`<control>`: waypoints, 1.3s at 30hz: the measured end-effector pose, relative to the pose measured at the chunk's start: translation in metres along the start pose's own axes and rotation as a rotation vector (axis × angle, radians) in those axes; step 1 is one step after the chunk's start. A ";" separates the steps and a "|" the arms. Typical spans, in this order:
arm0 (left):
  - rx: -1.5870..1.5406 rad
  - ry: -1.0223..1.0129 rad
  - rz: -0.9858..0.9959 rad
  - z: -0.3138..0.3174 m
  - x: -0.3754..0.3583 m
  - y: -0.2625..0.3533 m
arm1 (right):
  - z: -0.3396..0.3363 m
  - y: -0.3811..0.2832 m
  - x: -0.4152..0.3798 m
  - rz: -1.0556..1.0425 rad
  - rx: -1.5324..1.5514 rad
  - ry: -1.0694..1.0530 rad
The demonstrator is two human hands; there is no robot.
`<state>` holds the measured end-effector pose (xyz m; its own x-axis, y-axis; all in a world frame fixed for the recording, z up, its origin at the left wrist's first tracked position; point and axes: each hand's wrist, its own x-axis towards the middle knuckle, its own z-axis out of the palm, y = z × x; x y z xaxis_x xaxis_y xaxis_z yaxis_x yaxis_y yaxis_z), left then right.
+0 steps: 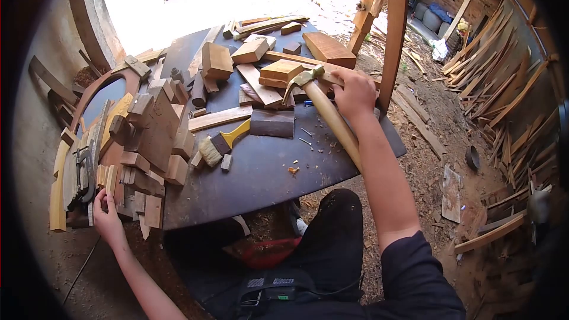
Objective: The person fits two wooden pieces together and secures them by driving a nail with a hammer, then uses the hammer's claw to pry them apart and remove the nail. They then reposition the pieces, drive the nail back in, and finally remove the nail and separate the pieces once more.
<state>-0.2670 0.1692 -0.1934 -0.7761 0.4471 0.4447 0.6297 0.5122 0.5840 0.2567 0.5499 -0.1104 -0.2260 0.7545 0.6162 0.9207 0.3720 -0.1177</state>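
At the table's left end, my left hand (108, 219) has its thumb and fingertips closed on a small light wooden block (106, 176), beside a stack of wood offcuts. My right hand (357, 96) is at the table's right side, fingers curled down beside a long wooden strip (290, 57); its grip is partly hidden. A claw hammer (327, 109) lies with its head left of that hand and its pale handle running along the forearm. A yellow-handled paintbrush (220, 142) rests near the middle, bristles toward the left, next to a dark rectangular sheet (272, 124).
Wood blocks (217, 61) and a thick board (329, 49) cover the far side of the dark table (237, 192). Loose nails (306, 136) lie near the middle. A metal clamp (83, 175) is at the left stack. A wooden post (396, 35) stands right; wood strips (498, 77) lean on the wall.
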 end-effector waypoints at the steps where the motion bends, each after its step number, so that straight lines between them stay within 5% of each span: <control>1: -0.014 -0.011 -0.004 -0.001 0.000 0.000 | -0.002 0.000 0.000 0.045 0.053 0.047; 12: 0.017 -0.007 -0.012 0.001 0.003 -0.003 | 0.006 0.014 0.011 0.067 0.354 0.440; 15: -0.012 0.012 -0.009 0.004 0.002 -0.006 | -0.005 0.002 0.014 0.095 0.740 0.291; 18: -0.038 0.108 0.041 0.001 -0.008 0.012 | -0.046 -0.021 0.019 0.274 1.444 -0.162; 22: -0.177 0.251 0.088 -0.014 -0.037 0.047 | -0.091 -0.048 -0.008 0.317 1.999 -0.457; 27: -0.395 0.496 0.454 -0.042 -0.109 0.110 | -0.120 -0.065 -0.069 0.319 2.032 -0.631; 31: -0.473 0.068 0.837 -0.054 -0.138 0.211 | -0.139 -0.098 -0.112 0.300 2.046 -0.848; 35: -0.716 -0.307 0.856 -0.029 -0.140 0.262 | -0.156 -0.120 -0.141 0.171 1.623 -1.120; 39: -0.827 -0.515 0.811 -0.009 -0.148 0.263 | -0.165 -0.127 -0.159 0.199 1.670 -1.092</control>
<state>0.0135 0.2311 -0.0994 0.0412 0.7450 0.6658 0.5636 -0.5675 0.6002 0.2283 0.2933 -0.0651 -0.8324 0.5505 -0.0627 -0.0495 -0.1867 -0.9812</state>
